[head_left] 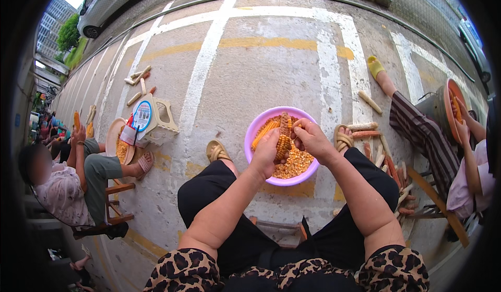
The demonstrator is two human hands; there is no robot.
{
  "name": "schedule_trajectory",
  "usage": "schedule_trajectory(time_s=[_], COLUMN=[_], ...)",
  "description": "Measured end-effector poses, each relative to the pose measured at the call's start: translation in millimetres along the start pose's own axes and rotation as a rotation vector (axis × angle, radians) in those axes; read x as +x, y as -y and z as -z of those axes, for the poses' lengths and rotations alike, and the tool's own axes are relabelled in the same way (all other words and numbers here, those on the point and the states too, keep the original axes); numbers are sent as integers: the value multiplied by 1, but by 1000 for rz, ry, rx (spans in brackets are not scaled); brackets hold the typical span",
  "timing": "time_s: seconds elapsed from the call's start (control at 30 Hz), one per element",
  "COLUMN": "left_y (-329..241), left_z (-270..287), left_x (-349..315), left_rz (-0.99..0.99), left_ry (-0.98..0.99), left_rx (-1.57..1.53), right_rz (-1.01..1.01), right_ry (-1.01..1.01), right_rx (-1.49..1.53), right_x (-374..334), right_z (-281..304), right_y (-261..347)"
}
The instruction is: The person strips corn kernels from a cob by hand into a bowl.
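A partly shelled corn cob stands upright between my hands, its upper part bare and brownish, yellow kernels still on the lower part. My left hand is wrapped round its lower left side. My right hand is closed, with thumb and fingers pinched at the cob's upper right side. Whatever lies between those fingertips is too small to make out. Below both hands, a purple basin holds loose yellow kernels. Another corn cob, full of kernels, leans inside the basin at the left.
Stripped cobs lie heaped right of my right foot. To the left stands a beige plastic stool, with more cobs beyond. A seated person works at the left; another at the right holds an orange basin.
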State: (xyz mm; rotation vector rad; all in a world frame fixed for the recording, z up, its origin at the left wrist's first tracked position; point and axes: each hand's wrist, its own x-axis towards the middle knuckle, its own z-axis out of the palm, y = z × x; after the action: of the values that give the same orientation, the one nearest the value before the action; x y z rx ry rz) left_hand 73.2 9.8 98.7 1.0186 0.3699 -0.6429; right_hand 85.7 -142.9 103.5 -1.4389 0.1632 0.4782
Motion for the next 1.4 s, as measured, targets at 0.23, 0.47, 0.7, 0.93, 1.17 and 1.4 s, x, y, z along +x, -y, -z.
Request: schedule_trajectory(time_s=[0.23, 0.47, 0.7, 0.93, 1.17, 1.4], left_y=[7, 12, 7, 9, 23, 30], left_z=[-14, -8, -2, -9, -15, -12], left_x=[-5, 0, 10, 11, 19, 27], left_rz=[-21, 37, -4, -45, -216, -346], left_ry=[29, 67, -97, 72, 39, -32], left_rx=[71, -110, -143, -149, 2, 216], right_rz=[474, 435, 309, -22, -6, 98], right_ry=[-356, -385, -246, -186, -153, -133], right_rx=[-670, -801, -823, -314, 111, 57], right_x=[7, 3, 8, 13, 3, 8], right_z=[-9, -10, 10, 12, 4, 7], right_y=[-11, -17, -32, -16, -1, -13])
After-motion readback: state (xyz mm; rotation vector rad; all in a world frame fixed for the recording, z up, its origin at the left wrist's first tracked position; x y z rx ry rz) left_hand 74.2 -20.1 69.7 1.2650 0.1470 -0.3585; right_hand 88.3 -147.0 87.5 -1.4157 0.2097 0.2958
